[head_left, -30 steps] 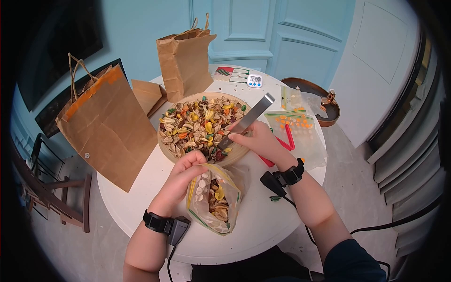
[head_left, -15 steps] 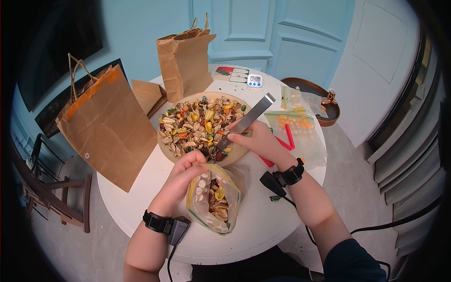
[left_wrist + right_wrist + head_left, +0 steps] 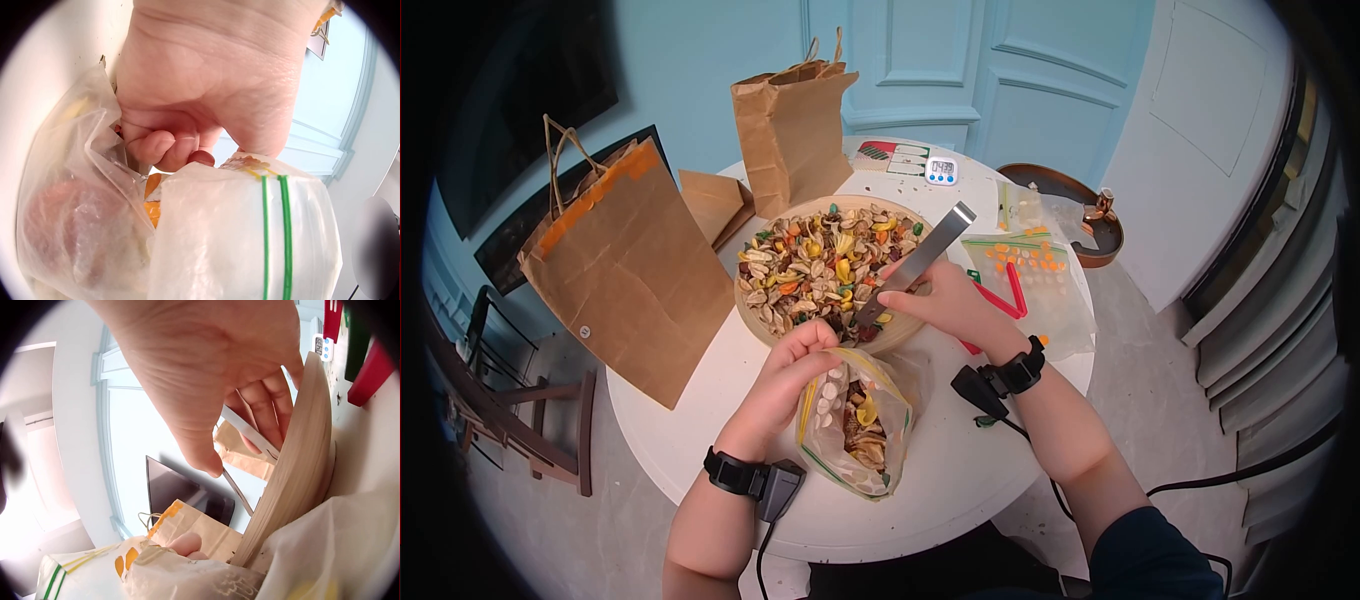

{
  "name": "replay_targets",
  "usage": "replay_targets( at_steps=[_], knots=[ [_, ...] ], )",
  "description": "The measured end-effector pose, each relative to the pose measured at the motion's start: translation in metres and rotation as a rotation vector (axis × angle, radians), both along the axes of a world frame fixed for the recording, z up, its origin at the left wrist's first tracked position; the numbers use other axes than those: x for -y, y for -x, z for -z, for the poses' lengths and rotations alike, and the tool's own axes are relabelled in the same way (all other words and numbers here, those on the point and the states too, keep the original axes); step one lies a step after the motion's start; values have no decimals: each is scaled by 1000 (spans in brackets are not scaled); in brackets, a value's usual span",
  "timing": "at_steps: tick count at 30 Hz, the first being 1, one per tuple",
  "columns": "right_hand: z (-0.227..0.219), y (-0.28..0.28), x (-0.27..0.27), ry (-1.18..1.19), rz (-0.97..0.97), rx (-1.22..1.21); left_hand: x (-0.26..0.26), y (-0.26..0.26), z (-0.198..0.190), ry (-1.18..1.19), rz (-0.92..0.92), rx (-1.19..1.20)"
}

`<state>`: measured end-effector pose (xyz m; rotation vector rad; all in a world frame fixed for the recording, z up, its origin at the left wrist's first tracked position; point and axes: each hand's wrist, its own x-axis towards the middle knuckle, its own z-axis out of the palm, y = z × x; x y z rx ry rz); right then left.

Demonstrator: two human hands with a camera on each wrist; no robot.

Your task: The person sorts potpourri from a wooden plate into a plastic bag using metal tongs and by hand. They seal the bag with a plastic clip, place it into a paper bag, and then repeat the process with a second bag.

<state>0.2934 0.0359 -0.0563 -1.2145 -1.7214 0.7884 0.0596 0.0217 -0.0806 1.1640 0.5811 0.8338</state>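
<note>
A clear zip bag (image 3: 818,440), its mouth open and dried petals inside, stands in front of the bowl. My left hand (image 3: 784,378) pinches its upper left rim; the left wrist view shows the thumb and curled fingers at the rim of the bag (image 3: 244,231). My right hand (image 3: 948,305) holds metal tongs (image 3: 932,247) between thumb and fingers, tips down among the potpourri (image 3: 810,265) at the near right of the wooden bowl (image 3: 912,330). In the right wrist view the bowl's wall (image 3: 294,462) hides the tips of the tongs (image 3: 247,430).
Brown paper bags (image 3: 635,270) stand at left and behind (image 3: 792,140). A white timer (image 3: 941,171) and a patterned card (image 3: 892,157) lie at the back. On the right are a flat zip bag (image 3: 1050,300), a red item (image 3: 1006,298) and a brown tray (image 3: 1065,185).
The right hand and tongs have shifted slightly left, the tips moving a little within the petals. The left hand and bag have stayed almost still.
</note>
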Motion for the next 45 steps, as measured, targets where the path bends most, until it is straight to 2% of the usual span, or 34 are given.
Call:
replay_targets(
  at_steps=[13, 18, 25, 28, 33, 36, 40, 45],
  knots=[
    [-1, 2, 2, -17, -33, -2, 0, 0, -1, 10, 7, 2],
    [7, -1, -5, -127, 105, 5, 1, 0, -1, 15, 5, 2],
    [11, -5, -10, -157, 120, 6, 1, 0, -2, 11, 2, -9],
    [13, -5, -11, -109, 109, -22, 1, -1, -2, 8, 1, -1],
    [14, -2, -11, -43, -14, -51, 0, 1, -1, 4, 12, 1],
    [21, 0, -13, -109, -87, -41, 1, 0, -2, 14, 15, 2],
    [26, 3, -14, -54, -105, -74, 0, 0, -1, 14, 9, 5],
    [24, 3, -15, -137, -133, -27, 0, -1, -1, 3, -1, -1]
  ],
)
